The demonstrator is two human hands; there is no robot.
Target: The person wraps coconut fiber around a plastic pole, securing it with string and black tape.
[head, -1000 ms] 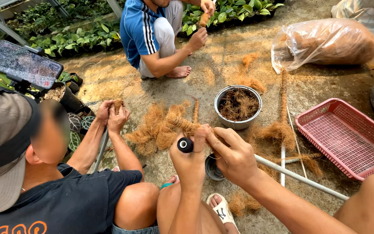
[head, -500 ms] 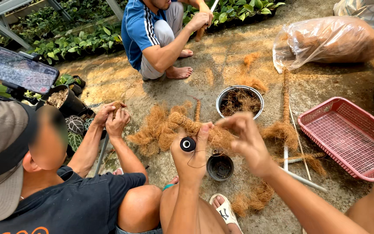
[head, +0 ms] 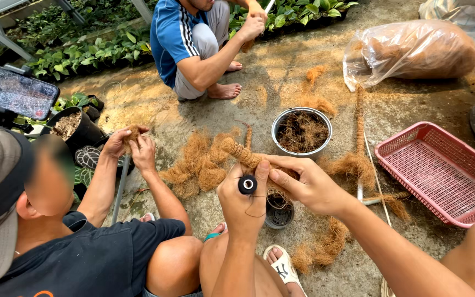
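Observation:
My left hand [head: 243,203] grips a small black thread spool [head: 247,185], end facing up, with a thin thread hanging from it. My right hand [head: 307,186] holds a stick wrapped in brown coconut fibre [head: 238,153], whose bound end points up and left. Both hands sit close together over a small black pot [head: 279,212] on the concrete ground. Loose fibre [head: 196,165] lies piled just left of the stick.
A metal bowl of fibre [head: 302,131] stands beyond my hands, a pink plastic basket [head: 436,173] to the right, a clear bag of fibre [head: 413,52] at the back right. A person in a dark shirt works fibre at left [head: 133,146]; another in blue squats ahead [head: 193,44].
My right hand came back from the right onto the fibre-wrapped stick, closing against my left hand. The spool has stayed in my left hand.

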